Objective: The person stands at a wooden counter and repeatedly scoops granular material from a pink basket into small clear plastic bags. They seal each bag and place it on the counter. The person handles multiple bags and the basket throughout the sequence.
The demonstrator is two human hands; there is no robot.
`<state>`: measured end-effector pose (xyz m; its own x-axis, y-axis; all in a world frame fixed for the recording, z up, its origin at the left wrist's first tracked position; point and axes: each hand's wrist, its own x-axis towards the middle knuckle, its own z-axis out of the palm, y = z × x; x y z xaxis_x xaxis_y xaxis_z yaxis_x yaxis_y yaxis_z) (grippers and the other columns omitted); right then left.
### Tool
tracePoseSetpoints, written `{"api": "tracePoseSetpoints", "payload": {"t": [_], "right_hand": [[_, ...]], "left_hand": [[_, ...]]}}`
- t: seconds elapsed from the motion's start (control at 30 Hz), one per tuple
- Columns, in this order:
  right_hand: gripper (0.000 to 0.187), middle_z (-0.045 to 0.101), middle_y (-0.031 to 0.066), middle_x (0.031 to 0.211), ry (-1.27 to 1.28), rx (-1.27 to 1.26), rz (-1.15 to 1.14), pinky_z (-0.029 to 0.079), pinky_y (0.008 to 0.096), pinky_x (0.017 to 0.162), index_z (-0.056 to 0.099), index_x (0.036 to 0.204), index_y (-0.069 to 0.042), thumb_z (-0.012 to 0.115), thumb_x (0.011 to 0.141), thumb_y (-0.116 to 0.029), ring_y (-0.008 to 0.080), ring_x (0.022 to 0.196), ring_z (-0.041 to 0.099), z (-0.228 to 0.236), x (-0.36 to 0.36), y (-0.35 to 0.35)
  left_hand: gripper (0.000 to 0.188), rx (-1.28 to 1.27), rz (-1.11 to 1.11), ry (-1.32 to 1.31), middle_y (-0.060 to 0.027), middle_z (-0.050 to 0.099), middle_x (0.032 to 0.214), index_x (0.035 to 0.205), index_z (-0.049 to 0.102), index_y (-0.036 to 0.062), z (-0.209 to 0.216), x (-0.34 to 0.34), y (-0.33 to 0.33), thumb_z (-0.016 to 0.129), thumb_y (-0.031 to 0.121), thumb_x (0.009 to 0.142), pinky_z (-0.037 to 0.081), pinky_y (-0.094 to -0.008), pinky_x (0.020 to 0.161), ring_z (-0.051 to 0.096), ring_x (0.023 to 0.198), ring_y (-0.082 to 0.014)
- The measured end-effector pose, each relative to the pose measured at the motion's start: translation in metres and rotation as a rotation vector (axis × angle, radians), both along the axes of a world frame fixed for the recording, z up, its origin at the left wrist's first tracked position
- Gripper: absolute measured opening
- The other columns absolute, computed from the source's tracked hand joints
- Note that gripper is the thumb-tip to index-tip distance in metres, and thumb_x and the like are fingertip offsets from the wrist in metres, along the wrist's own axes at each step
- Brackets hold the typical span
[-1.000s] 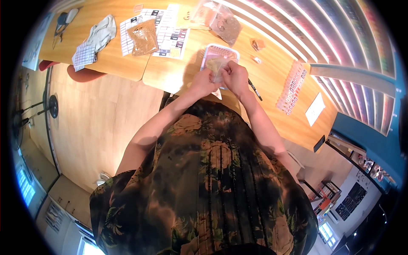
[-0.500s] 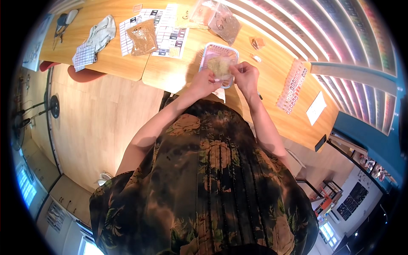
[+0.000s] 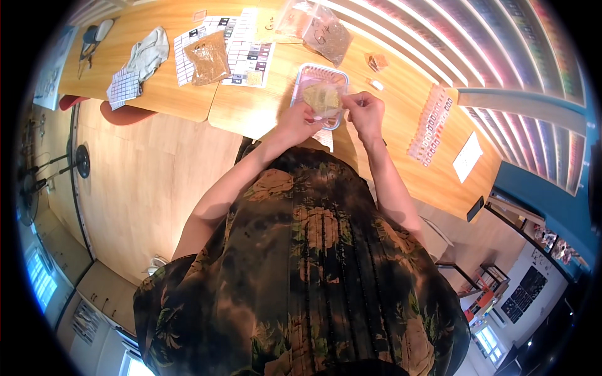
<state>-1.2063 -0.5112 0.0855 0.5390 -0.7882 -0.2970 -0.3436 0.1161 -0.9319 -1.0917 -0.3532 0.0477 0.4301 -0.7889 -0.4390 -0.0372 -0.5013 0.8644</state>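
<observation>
Over a shallow pale plastic basket [image 3: 303,76] on the wooden table, both my hands hold a small clear plastic bag [image 3: 323,97] with yellowish-green grains in it. My left hand [image 3: 300,123] is closed on the bag's near left edge, fingers bent. Pinching its right edge is my right hand [image 3: 366,113], thumb against the curled fingers. The basket lies beneath the bag, its lining pinkish; most of its bottom is hidden by the bag and my hands.
Large bags of brown [image 3: 208,58] and greyish [image 3: 328,37] grains lie beyond, near printed colour charts [image 3: 249,56]. A crumpled cloth [image 3: 149,50] is far left. Tilted shelves [image 3: 501,44] of colourful small items line the right back. A strip of small labelled pieces [image 3: 430,125] and a phone [image 3: 475,208] lie right.
The bag has turned a little and spreads flatter over the basket. My right hand has shifted slightly to the right; my left hand stays nearly in place.
</observation>
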Motion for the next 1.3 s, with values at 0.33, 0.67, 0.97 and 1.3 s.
{"api": "tracePoseSetpoints", "payload": {"t": [0.33,0.67,0.97,1.3], "right_hand": [[0.006,0.065,0.0056,0.069,-0.117,0.286,-0.048,0.034,0.0212,0.041,0.069,0.082,0.003,0.069,0.084,-0.003,0.0069,0.046,0.046,0.032,-0.027,-0.019],[0.033,0.070,0.0081,0.091,-0.224,0.088,0.137,0.049,0.0238,0.059,0.068,0.109,0.002,0.056,0.100,-0.027,0.0120,0.072,0.063,0.073,-0.003,0.015],[0.027,0.067,0.0118,0.110,-0.207,-0.413,0.207,0.054,0.0278,0.072,0.071,0.111,-0.007,0.070,0.084,-0.003,0.0179,0.093,0.064,0.050,0.004,0.046],[0.023,0.070,0.0080,0.102,-0.219,-0.380,0.077,0.053,0.0256,0.068,0.069,0.111,-0.004,0.069,0.088,-0.006,0.0142,0.085,0.065,0.047,0.000,0.053]], "left_hand": [[0.045,-0.223,0.131,-0.048,-0.0087,0.065,0.092,0.121,0.056,0.0005,0.068,0.005,0.005,0.076,0.004,0.081,0.054,-0.0250,0.072,0.067,0.082,-0.0128],[0.052,-0.409,0.254,0.226,-0.0116,0.067,0.104,0.130,0.048,-0.0008,0.086,0.003,-0.009,0.072,-0.005,0.083,0.056,-0.0253,0.078,0.068,0.090,-0.0141],[0.042,-0.482,0.365,0.487,-0.0139,0.069,0.098,0.128,0.050,-0.0047,0.097,0.004,-0.001,0.067,0.006,0.091,0.057,-0.0256,0.072,0.071,0.084,-0.0193],[0.031,-0.445,0.695,0.431,-0.0138,0.070,0.098,0.119,0.056,-0.0028,0.067,0.022,0.026,0.066,0.010,0.093,0.056,-0.0263,0.075,0.071,0.087,-0.0216]]}}
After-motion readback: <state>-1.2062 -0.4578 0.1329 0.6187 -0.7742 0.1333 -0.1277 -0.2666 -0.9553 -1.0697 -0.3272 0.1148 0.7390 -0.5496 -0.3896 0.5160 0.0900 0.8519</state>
